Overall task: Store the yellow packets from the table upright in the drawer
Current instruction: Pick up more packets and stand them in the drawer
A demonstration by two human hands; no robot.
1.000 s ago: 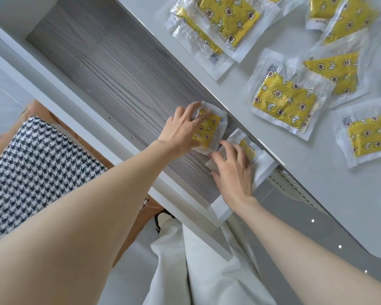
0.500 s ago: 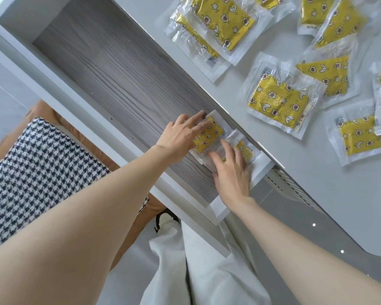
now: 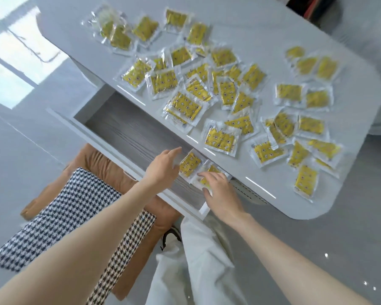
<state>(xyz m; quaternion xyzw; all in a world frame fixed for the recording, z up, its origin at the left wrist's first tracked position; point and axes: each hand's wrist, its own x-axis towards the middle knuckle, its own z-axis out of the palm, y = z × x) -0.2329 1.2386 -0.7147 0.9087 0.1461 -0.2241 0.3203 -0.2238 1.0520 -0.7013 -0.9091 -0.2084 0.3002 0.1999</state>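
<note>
Yellow packets: nearer packet (image 3: pixel 212 169) at the right end of the drawer (image 3: pixel 128 130), right hand (image 3: pixel 221 195) resting on it, fingers loosely spread, blurry. Second packet (image 3: pixel 190 165) just beside, tilted; left hand (image 3: pixel 163 170) next to it, fingers straight, gripping nothing. Beyond, loose packets (image 3: pixel 221 139) scattered flat on the white table (image 3: pixel 262 34).

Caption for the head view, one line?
Left hand beside and right hand on two yellow packets in the open drawer; many more packets lie scattered on the white table.

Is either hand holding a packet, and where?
The left hand, open beside one packet, holds nothing. The right hand lies over a second packet, but blur hides any hold.
</note>
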